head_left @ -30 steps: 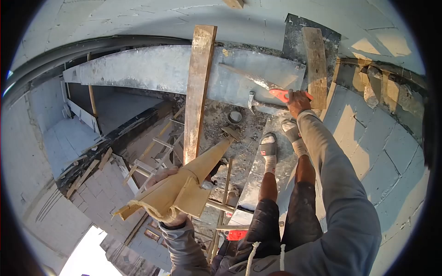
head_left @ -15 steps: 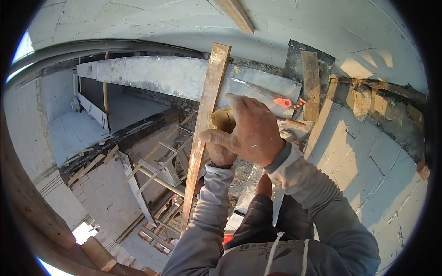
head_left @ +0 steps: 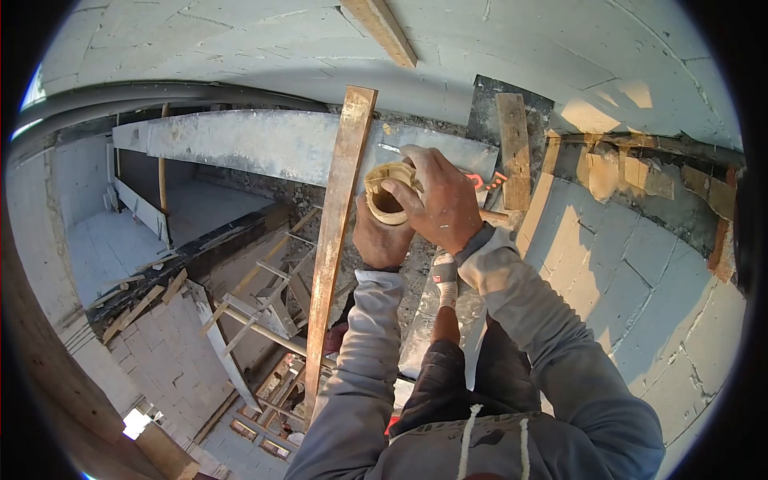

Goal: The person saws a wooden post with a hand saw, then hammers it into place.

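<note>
Both hands were up at chest height, working a tan glove (head_left: 387,194). Left hand (head_left: 379,240) sat under it, gripping the cuff; right hand (head_left: 439,202) clamped its fingers over the rim from above. Upright wooden plank (head_left: 336,232) stood just left of the hands, saw (head_left: 480,179) just behind the right hand. Risk, as I judged it: both hands busy above an open drop, so a slipped grip loses the glove below.

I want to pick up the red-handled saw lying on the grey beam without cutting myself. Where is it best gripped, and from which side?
Probably by the red handle at the end of the saw nearer the short upright board. The right hand hides most of the blade, which runs left along the grey beam, so coming in from the handle end keeps fingers off the teeth.
</note>
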Demonstrator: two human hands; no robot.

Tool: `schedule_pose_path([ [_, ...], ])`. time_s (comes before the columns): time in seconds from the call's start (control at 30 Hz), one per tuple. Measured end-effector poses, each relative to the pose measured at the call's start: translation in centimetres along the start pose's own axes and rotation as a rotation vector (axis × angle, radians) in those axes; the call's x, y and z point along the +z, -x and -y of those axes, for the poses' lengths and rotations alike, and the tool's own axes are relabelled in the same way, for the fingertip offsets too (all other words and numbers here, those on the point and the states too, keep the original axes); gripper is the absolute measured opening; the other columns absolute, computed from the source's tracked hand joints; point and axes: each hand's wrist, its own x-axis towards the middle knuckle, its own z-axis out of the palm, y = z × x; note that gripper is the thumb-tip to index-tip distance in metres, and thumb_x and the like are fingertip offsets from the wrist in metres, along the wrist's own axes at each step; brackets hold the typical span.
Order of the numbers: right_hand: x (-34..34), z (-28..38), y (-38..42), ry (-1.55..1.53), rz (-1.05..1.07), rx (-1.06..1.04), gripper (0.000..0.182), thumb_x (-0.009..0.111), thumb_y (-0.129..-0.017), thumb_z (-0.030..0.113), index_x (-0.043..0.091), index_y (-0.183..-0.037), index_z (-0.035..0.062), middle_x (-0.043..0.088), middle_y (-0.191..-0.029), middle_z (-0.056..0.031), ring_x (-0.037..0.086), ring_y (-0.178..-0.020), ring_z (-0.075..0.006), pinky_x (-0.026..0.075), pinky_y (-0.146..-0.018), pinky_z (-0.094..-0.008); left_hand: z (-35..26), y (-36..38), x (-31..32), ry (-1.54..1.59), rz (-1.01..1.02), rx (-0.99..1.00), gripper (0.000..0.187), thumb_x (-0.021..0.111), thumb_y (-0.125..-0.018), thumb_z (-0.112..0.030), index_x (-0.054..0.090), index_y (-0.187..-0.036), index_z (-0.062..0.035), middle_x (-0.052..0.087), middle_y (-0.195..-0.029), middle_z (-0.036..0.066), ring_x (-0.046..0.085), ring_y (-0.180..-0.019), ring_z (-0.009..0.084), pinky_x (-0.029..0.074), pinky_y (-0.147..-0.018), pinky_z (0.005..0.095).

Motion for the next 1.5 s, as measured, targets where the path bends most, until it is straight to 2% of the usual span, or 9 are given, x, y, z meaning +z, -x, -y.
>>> schedule_pose_path([
  [0.3, 1.2, 2.3, -1.2, 0.145, -0.259, -0.678, 0.031, 0.078, -0.067, 0.015, 0.066, -0.094, 0.0053, 0.061, -0.1, -0.0089, 0.056, -0.103, -0.0277, 0.045, -0.088, -0.0419, 3.7, 0.4, -0.2, 0.021, -0.005, 0.075, 0.058, 0.078, -0.074, -0.037, 0.051, -0.115, -0.0053, 0.065, -0.104, 0.017, 0.066, -0.096, 0.0318, 0.052, -0.079, 0.041],
  [0.63, 0.3, 7.3, 7.5, -0.08, 0.212, -0.918, 0.019, 0.069, -0.063, 0.012, 0.062, -0.078, 0.0042, 0.057, -0.083, -0.0068, 0.056, -0.082, -0.025, 0.045, -0.077, -0.0383, 2.6, -1.7, -3.4, -0.06, 0.073, -0.211, 0.066, 0.084, -0.064, -0.034, 0.051, -0.114, -0.0066, 0.066, -0.1, 0.015, 0.066, -0.092, 0.0312, 0.052, -0.078, 0.0413],
  [0.7, -1.9, 6.3, 4.9, -0.225, 0.017, -0.45, 0.016, 0.069, -0.075, 0.014, 0.062, -0.083, 0.0023, 0.059, -0.086, -0.0083, 0.057, -0.084, -0.0268, 0.047, -0.074, -0.0399, 5.9, -1.5, -4.2, 0.355, 0.037, -0.188, 0.067, 0.084, -0.062, -0.033, 0.051, -0.114, -0.0065, 0.066, -0.101, 0.014, 0.066, -0.093, 0.0311, 0.052, -0.079, 0.0406],
  [0.8, -3.2, 3.8, 0.6, -0.206, -0.062, -0.312, 0.017, 0.065, -0.084, 0.019, 0.062, -0.087, 0.0021, 0.061, -0.088, -0.0098, 0.06, -0.086, -0.0274, 0.047, -0.075, -0.0399, 0.4, 1.1, -7.4, 0.006, 0.019, -0.143, 0.069, 0.085, -0.062, -0.03, 0.051, -0.116, -0.0043, 0.066, -0.103, 0.013, 0.066, -0.094, 0.027, 0.052, -0.082, 0.037],
  [0.9, 0.2, 2.3, 0.7, -0.323, 0.177, -0.379, 0.022, 0.063, -0.083, 0.021, 0.06, -0.095, 0.002, 0.062, -0.091, -0.0117, 0.062, -0.086, -0.0262, 0.048, -0.076, -0.0377, -0.8, 3.5, -9.5, -0.038, 0.049, -0.165, 0.07, 0.085, -0.062, -0.027, 0.05, -0.117, -0.0019, 0.066, -0.104, 0.012, 0.066, -0.096, 0.0237, 0.052, -0.084, 0.0346],
  [0.97, 0.9, 4.3, 2.5, -0.301, 0.626, 0.038, 0.028, 0.062, -0.084, 0.023, 0.057, -0.102, 0.0023, 0.064, -0.096, -0.0136, 0.063, -0.09, -0.025, 0.048, -0.079, -0.0386, 0.2, 5.5, -10.2, -0.077, 0.0, -0.149, 0.066, 0.084, -0.062, -0.027, 0.053, -0.116, -0.0037, 0.066, -0.105, 0.011, 0.066, -0.096, 0.0245, 0.052, -0.084, 0.0352],
  [1.13, 3.5, 7.4, 7.9, -0.024, 0.632, -0.094, 0.047, 0.068, -0.083, 0.035, 0.053, -0.109, -0.0004, 0.065, -0.094, -0.0241, 0.063, -0.092, -0.0403, 0.049, -0.078, -0.0449, 0.5, 10.8, -13.8, -0.055, -0.087, -0.213, 0.057, 0.083, -0.066, -0.032, 0.06, -0.113, -0.0079, 0.066, -0.105, 0.009, 0.065, -0.097, 0.0259, 0.051, -0.084, 0.0369],
  [1.43, 5.4, 13.2, 17.3, 0.03, 0.939, -0.244, 0.039, 0.071, -0.081, 0.029, 0.06, -0.102, -0.0027, 0.068, -0.091, -0.0197, 0.068, -0.079, -0.033, 0.053, -0.073, -0.0392, 0.3, 22.5, -20.8, -0.042, -0.309, -0.298, 0.062, 0.082, -0.067, -0.04, 0.056, -0.117, -0.0126, 0.065, -0.107, 0.01, 0.064, -0.098, 0.0302, 0.051, -0.083, 0.0392],
  [1.5, 5.7, 14.4, 18.8, -0.291, 1.276, 0.285, 0.029, 0.068, -0.083, 0.02, 0.063, -0.101, -0.0017, 0.069, -0.089, -0.0125, 0.068, -0.073, -0.0226, 0.055, -0.067, -0.0335, 0.1, 26.1, -22.9, -0.046, -0.322, -0.313, 0.064, 0.082, -0.066, -0.039, 0.055, -0.117, -0.0127, 0.065, -0.107, 0.01, 0.064, -0.098, 0.0308, 0.051, -0.083, 0.0405],
])
